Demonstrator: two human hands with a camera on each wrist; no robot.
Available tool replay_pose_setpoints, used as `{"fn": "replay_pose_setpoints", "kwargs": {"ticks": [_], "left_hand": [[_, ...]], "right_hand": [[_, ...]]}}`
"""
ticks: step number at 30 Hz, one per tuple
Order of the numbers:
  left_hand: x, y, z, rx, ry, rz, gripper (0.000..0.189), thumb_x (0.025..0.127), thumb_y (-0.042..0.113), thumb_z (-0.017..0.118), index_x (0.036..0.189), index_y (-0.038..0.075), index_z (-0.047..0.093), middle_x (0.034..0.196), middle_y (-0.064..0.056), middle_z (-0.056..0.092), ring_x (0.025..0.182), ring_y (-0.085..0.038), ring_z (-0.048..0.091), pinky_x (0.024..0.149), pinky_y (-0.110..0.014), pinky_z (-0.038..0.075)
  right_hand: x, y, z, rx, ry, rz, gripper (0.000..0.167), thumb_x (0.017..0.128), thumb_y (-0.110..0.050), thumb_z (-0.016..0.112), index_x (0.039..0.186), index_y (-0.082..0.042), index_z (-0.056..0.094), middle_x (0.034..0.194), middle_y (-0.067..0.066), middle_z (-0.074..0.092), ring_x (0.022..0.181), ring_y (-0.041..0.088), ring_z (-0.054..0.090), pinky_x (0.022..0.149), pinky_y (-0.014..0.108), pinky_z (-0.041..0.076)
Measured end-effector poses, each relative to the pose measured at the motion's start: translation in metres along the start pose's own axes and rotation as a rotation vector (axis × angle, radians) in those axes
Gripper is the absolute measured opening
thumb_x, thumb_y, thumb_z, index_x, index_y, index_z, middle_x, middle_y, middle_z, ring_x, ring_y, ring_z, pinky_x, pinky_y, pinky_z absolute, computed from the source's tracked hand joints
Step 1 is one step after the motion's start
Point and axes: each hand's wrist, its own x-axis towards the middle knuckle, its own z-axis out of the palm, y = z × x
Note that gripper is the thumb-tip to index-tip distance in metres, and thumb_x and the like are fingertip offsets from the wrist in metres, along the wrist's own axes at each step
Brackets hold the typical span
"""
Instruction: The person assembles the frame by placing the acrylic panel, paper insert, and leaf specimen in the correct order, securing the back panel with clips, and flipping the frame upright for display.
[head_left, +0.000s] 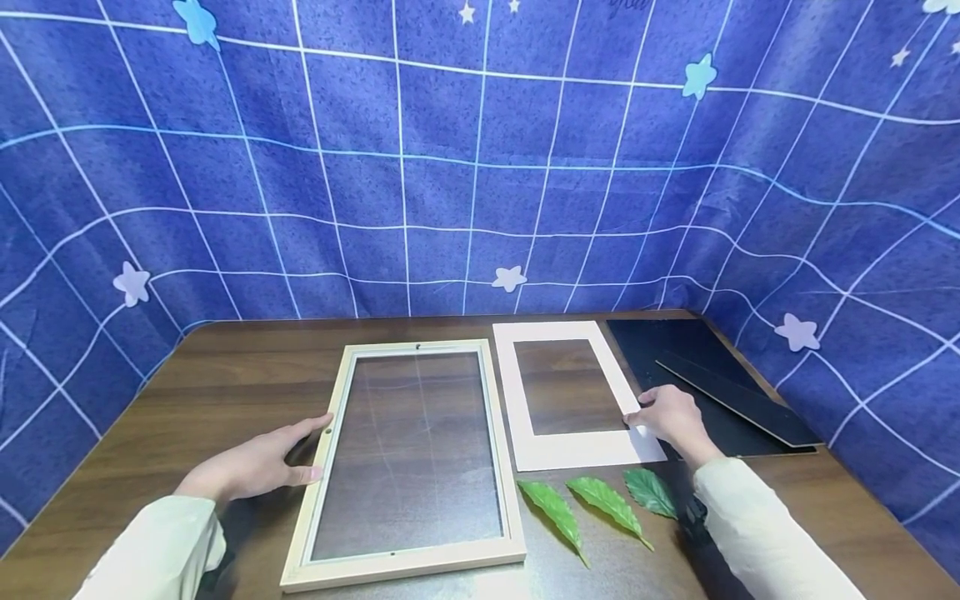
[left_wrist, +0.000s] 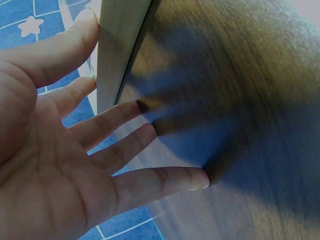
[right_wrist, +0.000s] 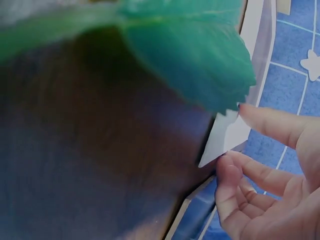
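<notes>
A light wooden picture frame [head_left: 513, 533] lies on the table with a clear pane in it. My left hand [head_left: 251, 462] touches its left side with thumb and index fingertips, the fingers extended. In the left wrist view, the other fingertips of this hand [left_wrist: 65, 150] reach down to the tabletop beside the frame edge [left_wrist: 117, 50]. Right of the frame lies a white mat board [head_left: 551, 450] with a rectangular opening. My right hand [head_left: 671, 421] pinches its right border between thumb and fingers, the other fingers curled. A green leaf [right_wrist: 195, 55] partly covers the right wrist view.
Two bright green leaves [head_left: 553, 510] [head_left: 609, 504] and a darker leaf [head_left: 649, 492] lie in front of the mat board. At the right, a black backing board [head_left: 660, 337] lies flat with its long flap [head_left: 738, 400] raised. A blue patterned curtain [head_left: 450, 192] hangs behind the wooden table [head_left: 247, 367].
</notes>
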Motion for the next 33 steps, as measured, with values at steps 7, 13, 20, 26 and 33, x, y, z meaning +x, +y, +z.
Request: {"fn": "replay_pose_setpoints", "kwargs": {"ticks": [7, 13, 20, 26, 33], "left_hand": [[0.002, 0.001, -0.001, 0.009, -0.011, 0.002, 0.081, 0.092, 0.025, 0.075, 0.152, -0.008, 0.034, 0.147, -0.041, 0.040, 0.132, -0.062, 0.038, 0.102, -0.072, 0.035], [0.002, 0.001, -0.002, 0.010, -0.014, -0.003, 0.081, 0.091, 0.025, 0.075, 0.152, -0.008, 0.034, 0.146, -0.041, 0.040, 0.131, -0.063, 0.039, 0.102, -0.072, 0.035], [0.001, 0.002, -0.002, 0.013, -0.021, -0.007, 0.081, 0.092, 0.026, 0.075, 0.152, -0.009, 0.033, 0.145, -0.042, 0.040, 0.131, -0.063, 0.038, 0.102, -0.072, 0.035], [0.001, 0.001, -0.002, 0.004, -0.023, -0.006, 0.081, 0.092, 0.025, 0.074, 0.152, -0.009, 0.032, 0.146, -0.042, 0.039, 0.131, -0.062, 0.038, 0.102, -0.072, 0.035], [0.000, -0.001, 0.000, 0.004, -0.012, 0.012, 0.080, 0.092, 0.024, 0.075, 0.151, -0.010, 0.034, 0.144, -0.042, 0.042, 0.130, -0.062, 0.040, 0.101, -0.072, 0.036]], "right_hand": [[0.001, 0.000, -0.001, -0.004, -0.008, 0.033, 0.054, 0.078, -0.021, 0.081, 0.120, 0.009, 0.067, 0.124, 0.032, 0.063, 0.112, 0.051, 0.058, 0.088, 0.056, 0.051], [0.001, -0.001, -0.002, -0.009, -0.012, 0.027, 0.047, 0.079, -0.024, 0.078, 0.111, 0.009, 0.071, 0.111, 0.029, 0.068, 0.098, 0.043, 0.063, 0.080, 0.050, 0.053], [0.000, 0.000, -0.005, 0.071, -0.060, 0.053, 0.026, 0.084, -0.024, 0.072, 0.074, -0.001, 0.065, 0.077, 0.010, 0.060, 0.074, 0.026, 0.054, 0.062, 0.035, 0.046], [0.003, 0.009, -0.007, 0.264, -0.139, 0.056, 0.044, 0.090, -0.019, 0.068, 0.118, 0.014, 0.058, 0.112, 0.026, 0.061, 0.097, 0.034, 0.060, 0.081, 0.046, 0.056], [0.005, 0.025, -0.010, 0.533, -0.257, 0.034, 0.045, 0.098, -0.014, 0.062, 0.129, 0.015, 0.051, 0.110, 0.018, 0.066, 0.097, 0.023, 0.063, 0.085, 0.043, 0.057]]}}
